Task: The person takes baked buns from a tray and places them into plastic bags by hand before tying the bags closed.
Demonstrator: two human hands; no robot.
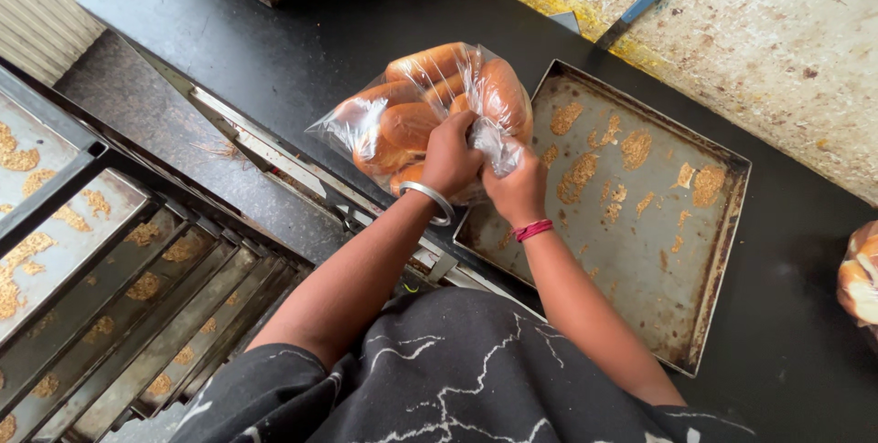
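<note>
Clear bag of buns (pixel 412 114) gripped by both closed hands: left hand (pixel 450 155), right hand (pixel 517 189).

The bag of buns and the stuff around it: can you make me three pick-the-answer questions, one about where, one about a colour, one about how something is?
1. Where does the bag of buns sit?
A. at the left edge of the metal tray
B. on the floor
C. on the rack of trays

2. What colour is the band on the right hand's wrist?
A. green
B. red
C. yellow

3. How is the neck of the bag?
A. lying wide open
B. tied with string
C. bunched in both hands

Answers: 1 A, the bag rests on the black counter by the tray's left rim. 2 B, a red band circles that wrist. 3 C, the left hand and the right hand squeeze the plastic together.
</note>
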